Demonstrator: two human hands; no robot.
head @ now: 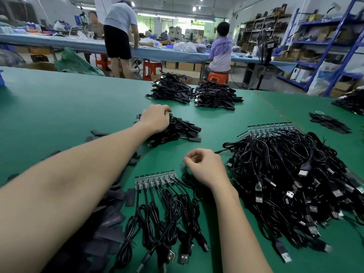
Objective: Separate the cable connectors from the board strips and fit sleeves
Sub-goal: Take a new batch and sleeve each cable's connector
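Item one, far left: I am seeing loose black sleeves (110,215) lying flat and overlapping along the left part of the green desk (59,99), partly hidden under my left forearm.

Item two: my left hand (155,120) is reaching forward and resting on a small pile of sleeved cables (177,131), its fingers curling down into the top of the pile. Whether they are actually pinching a cable I cannot tell, since the fingertips are hidden.

Item three, near centre: a board strip (155,179) is lying flat on the desk with a row of black cables (163,217) running from it toward me, each coiled and ending in a USB plug.

Item four: my right hand (204,168) is hovering just beside the strip's right end, fingers loosely curled with thumb and forefinger nearly meeting; I am seeing nothing held in it.

Item five, right: a large heap of cables (291,178) is sitting on the desk, with further board strips (269,128) showing at its far edge.

Item six, farther back: two finished stacks (193,91) are sitting near the desk's far edge, well apart from both hands.
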